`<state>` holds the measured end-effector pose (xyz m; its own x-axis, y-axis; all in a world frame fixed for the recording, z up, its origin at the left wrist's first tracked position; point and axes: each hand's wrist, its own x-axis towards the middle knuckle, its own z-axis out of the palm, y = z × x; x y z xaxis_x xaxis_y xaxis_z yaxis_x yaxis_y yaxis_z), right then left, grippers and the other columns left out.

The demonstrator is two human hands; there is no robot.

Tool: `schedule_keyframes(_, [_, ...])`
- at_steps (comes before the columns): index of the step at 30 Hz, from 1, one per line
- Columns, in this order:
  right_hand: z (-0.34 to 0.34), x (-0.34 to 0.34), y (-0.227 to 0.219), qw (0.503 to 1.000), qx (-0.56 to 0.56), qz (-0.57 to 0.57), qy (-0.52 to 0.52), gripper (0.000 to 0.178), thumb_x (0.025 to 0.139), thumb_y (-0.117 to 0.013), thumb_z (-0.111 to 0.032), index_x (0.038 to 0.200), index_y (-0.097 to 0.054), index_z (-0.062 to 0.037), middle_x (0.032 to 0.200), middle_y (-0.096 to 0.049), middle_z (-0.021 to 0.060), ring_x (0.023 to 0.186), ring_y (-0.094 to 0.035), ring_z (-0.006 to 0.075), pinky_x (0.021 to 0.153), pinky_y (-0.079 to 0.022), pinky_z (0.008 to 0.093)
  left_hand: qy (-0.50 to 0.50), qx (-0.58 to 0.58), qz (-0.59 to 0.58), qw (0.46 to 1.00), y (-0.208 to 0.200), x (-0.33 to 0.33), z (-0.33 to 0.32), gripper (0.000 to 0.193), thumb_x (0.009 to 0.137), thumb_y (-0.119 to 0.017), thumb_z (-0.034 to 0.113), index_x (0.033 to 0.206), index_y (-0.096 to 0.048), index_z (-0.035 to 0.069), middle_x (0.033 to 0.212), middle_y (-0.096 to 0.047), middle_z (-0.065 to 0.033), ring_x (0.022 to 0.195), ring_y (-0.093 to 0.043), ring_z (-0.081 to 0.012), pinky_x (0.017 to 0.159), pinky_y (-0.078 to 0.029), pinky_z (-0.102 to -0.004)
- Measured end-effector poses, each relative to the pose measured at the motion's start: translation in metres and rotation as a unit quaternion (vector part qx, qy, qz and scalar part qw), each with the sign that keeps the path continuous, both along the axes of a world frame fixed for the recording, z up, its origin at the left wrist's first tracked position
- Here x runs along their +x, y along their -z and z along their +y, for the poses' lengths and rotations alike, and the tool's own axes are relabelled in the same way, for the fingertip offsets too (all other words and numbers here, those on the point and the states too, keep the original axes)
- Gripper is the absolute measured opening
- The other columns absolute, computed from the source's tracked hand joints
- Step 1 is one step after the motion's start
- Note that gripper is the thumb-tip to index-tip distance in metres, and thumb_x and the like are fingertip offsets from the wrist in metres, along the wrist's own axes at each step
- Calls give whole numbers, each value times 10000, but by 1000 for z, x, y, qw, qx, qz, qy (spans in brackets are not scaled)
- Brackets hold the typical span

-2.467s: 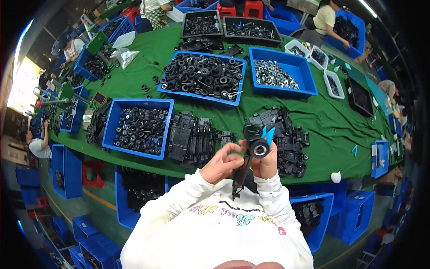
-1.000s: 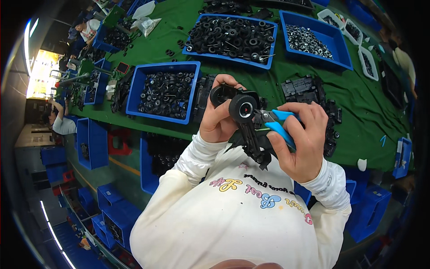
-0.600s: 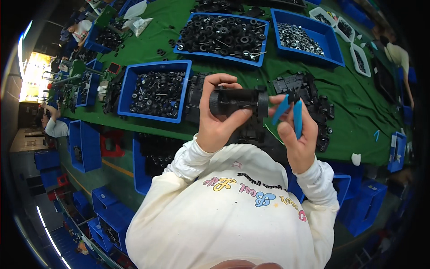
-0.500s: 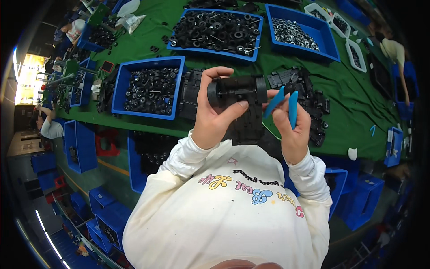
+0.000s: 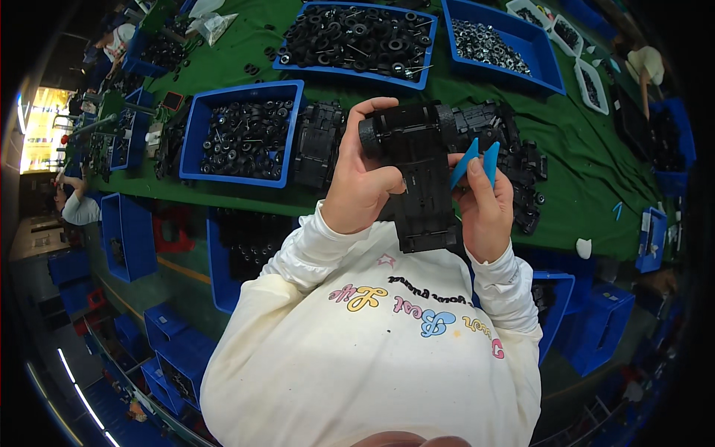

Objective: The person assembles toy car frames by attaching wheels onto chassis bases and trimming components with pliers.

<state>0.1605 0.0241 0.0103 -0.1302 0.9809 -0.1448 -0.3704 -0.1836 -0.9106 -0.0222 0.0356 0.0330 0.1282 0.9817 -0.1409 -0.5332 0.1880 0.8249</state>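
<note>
In front of my chest my left hand (image 5: pixel 357 182) grips a black toy car chassis (image 5: pixel 423 190) by its left side, with the thumb pressed near the edge. A ribbed black wheel (image 5: pixel 445 128) is at the chassis's far right corner, and another (image 5: pixel 369 138) at the far left. My right hand (image 5: pixel 488 212) is closed around blue-handled pliers (image 5: pixel 491 160), whose handles stand apart in a V beside the chassis. The jaws of the pliers cannot be made out. More black chassis (image 5: pixel 529 167) lie on the green-covered table behind my right hand.
Blue bins of black wheels stand at the left (image 5: pixel 242 141) and far middle (image 5: pixel 357 41). A blue bin of silvery parts (image 5: pixel 488 52) is at far right, near white trays (image 5: pixel 590 86). Another black chassis (image 5: pixel 319 145) lies beside the left bin. People work at both far sides.
The chassis has tilted, so more of its long flat face shows, and it has shifted slightly right. My left hand moved with it. The pliers' handles have turned a little.
</note>
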Motion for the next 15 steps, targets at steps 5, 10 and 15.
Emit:
schedule_keyframes(5, [-1,0,4,1000,-15,23,-7,287,1008,-552,-255,1032,-652,13,915,-644,36,812,-575,77,735,-476,252,3,0,-26,1000,5,-1,3,828,587,-467,-129,1378,-352,83,1175,-567,-97,1008,-618,-193,707,-501,-247])
schedule_keyframes(10, [1,-3,8,998,-65,10,18,231,970,-625,-225,850,-638,-28,782,-553,-14,809,-555,79,755,-453,252,-5,-9,-34,999,8,-1,5,820,614,-499,-138,1382,-333,98,1181,-555,-100,1008,-626,-211,739,-506,-267])
schedule_keyframes(15, [4,-6,11,992,61,-107,30,467,841,-774,-82,638,-356,-119,694,-478,-39,807,-533,109,824,-436,300,-4,19,-14,1000,10,7,2,818,620,-521,-136,1382,-326,89,1213,-522,-101,1070,-595,-210,836,-510,-293])
